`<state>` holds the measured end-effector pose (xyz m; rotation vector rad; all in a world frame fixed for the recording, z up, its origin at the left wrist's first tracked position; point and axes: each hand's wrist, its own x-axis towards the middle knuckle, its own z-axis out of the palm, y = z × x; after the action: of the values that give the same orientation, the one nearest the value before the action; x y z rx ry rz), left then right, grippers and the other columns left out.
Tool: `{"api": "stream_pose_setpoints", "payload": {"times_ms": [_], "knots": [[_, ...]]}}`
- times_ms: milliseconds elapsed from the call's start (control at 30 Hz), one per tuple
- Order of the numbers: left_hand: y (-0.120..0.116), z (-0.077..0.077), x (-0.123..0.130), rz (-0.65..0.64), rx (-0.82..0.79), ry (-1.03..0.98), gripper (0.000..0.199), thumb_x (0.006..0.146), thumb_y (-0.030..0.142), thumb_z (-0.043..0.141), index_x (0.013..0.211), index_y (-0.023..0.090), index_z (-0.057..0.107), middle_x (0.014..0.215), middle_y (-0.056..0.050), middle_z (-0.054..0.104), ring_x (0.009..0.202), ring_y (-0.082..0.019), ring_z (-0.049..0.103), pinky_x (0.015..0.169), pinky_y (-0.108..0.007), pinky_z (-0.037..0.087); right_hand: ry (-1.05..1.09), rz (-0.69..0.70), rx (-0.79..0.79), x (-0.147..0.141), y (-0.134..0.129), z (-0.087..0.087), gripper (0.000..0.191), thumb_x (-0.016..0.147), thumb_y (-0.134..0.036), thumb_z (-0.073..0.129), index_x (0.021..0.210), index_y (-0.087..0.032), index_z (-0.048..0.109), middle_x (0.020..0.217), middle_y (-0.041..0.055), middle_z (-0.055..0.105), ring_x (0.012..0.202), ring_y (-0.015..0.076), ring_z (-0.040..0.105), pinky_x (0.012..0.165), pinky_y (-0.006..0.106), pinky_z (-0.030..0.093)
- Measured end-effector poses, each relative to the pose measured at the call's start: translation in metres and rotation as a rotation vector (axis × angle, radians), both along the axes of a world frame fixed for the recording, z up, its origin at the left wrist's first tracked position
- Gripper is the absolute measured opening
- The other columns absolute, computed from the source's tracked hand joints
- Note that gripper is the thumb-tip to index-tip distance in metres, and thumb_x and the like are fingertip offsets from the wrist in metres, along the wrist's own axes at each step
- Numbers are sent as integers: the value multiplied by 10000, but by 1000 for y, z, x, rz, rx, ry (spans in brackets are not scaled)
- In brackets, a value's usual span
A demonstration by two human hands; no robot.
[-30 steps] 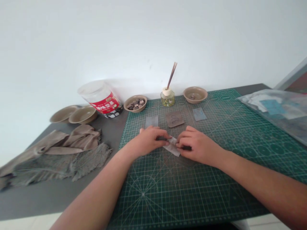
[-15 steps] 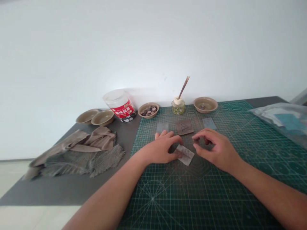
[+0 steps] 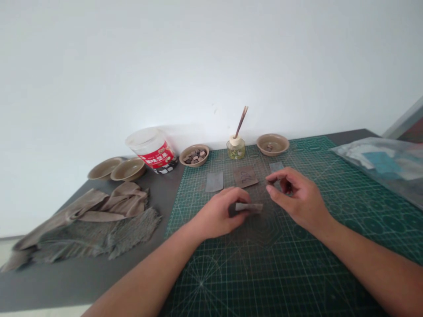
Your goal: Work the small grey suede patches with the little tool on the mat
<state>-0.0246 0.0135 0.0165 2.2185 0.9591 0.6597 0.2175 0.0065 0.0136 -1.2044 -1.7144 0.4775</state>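
Note:
My left hand (image 3: 216,215) grips a small folded strip of grey-brown sheet material (image 3: 249,208) between thumb and fingers, just above the green cutting mat (image 3: 297,259). My right hand (image 3: 299,197) hangs to its right, with curled fingers apart and nothing visible in them. Beyond the hands lie a grey rectangular sheet (image 3: 214,182), a brown sheet with a dark marking (image 3: 245,176) and a blue-grey sheet (image 3: 276,167). My right fingertips partly cover the blue-grey sheet from my view.
Along the wall stand a bowl of small brown tiles (image 3: 194,155), a reed diffuser (image 3: 235,147), a tan bowl (image 3: 272,144) and a red-labelled plastic jar (image 3: 152,150). Two more tan bowls (image 3: 116,169) and crumpled grey-brown cloth (image 3: 89,222) are left; a plastic bag (image 3: 380,162) is right.
My left hand has lifted the strip off the mat and turned it nearly edge-on. My right hand has moved slightly back and to the right. The view has shifted a little.

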Motion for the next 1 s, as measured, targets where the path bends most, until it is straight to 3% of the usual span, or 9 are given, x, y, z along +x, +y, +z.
{"api": "stream_pose_setpoints", "payload": {"times_ms": [133,267,400,533,667,733,800,900,1000], "knots": [[-3,-1,2,37,154,-43,224,881,139,583,1090,220,600,1039,-56,685,978,-194,643,869,-323,495,15,1,-1,1,1,0,138,846,-280,699,980,-244,702,770,-8,608,632,149,517,579,303,406],[0,-1,-2,-40,126,15,281,881,95,563,1120,240,594,1043,-35,692,937,-169,652,835,-298,502,26,4,-4,2,0,1,130,847,-276,700,974,-247,701,778,-10,614,633,144,522,580,300,411],[-2,0,0,99,211,-141,263,901,116,561,1142,223,561,1039,-61,658,926,-171,632,819,-302,515,30,8,-6,2,-2,3,130,847,-276,699,973,-247,703,791,-3,623,646,150,534,575,300,412],[0,5,0,-91,140,46,275,928,97,479,1122,230,621,1051,-56,674,971,-168,648,854,-293,522,31,10,-6,0,-3,4,118,845,-261,694,960,-241,702,773,-3,618,638,148,530,572,298,411],[17,19,-29,502,464,4,196,867,174,590,1057,223,599,981,-38,646,916,-191,615,865,-330,513,45,28,-10,-1,-3,5,106,845,-263,694,950,-244,700,771,-5,619,632,144,526,572,296,414],[31,23,-49,706,541,109,153,848,179,574,988,220,617,937,-33,625,896,-205,597,869,-350,498,52,37,-14,-1,-3,5,100,849,-265,688,946,-246,698,777,-6,622,636,143,527,577,296,418],[43,21,-64,791,496,266,139,823,185,563,941,216,628,918,-41,610,886,-221,587,848,-360,491,44,48,-17,-2,-3,6,95,849,-269,685,941,-247,698,779,-6,625,638,144,528,583,297,425],[53,13,-70,698,236,496,212,805,181,540,989,215,639,1014,-69,637,956,-239,599,880,-381,483,23,76,-29,-2,-3,5,95,842,-263,691,935,-247,699,797,-4,638,645,144,534,599,298,441],[51,13,-61,699,-9,607,204,873,343,544,1004,247,667,1089,-76,665,1024,-289,598,914,-476,461,14,112,-54,-3,-3,2,92,840,-244,693,931,-241,695,831,1,657,673,147,554,628,298,464]]}}
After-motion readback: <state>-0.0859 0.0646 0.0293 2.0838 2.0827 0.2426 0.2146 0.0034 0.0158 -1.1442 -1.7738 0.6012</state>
